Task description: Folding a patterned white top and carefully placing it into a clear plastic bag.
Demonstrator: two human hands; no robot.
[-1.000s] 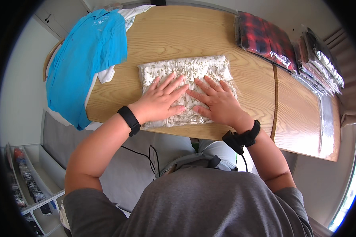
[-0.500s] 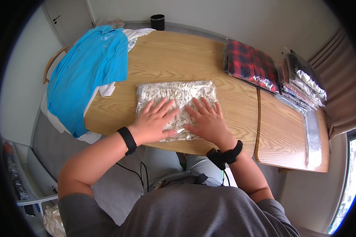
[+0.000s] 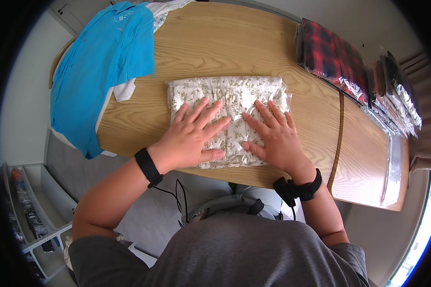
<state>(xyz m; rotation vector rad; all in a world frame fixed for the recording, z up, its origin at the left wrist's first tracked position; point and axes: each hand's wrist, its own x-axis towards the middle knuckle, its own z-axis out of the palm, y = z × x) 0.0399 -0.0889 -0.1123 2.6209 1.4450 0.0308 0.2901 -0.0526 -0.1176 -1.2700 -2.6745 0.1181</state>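
Observation:
A folded white garment with a small green-brown leaf print (image 3: 258, 85) lies in a clear plastic bag at the near edge of the wooden table (image 3: 225, 43). My left hand (image 3: 189, 138) rests on the left half of the bag, palm down and fingers spread. On the right half lies my right hand (image 3: 277, 138), flat too, with its fingers apart. Between the two thumbs a strip of the printed cloth shows. The plastic is wrinkled and shiny near the fingertips. Neither hand grips anything.
Blue and white clothes (image 3: 105, 71) hang over the table's left end. At the right lie a bagged red-and-black plaid garment (image 3: 333, 57), a stack of bagged clothes (image 3: 392, 100) and clear plastic bags (image 3: 392, 167). A divided bin (image 3: 43, 205) stands low at left.
The whole view has shifted, so the table and bagged garment appear larger and the far bin has left the picture. Both hands stay flat on the bag, somewhat farther apart in the picture.

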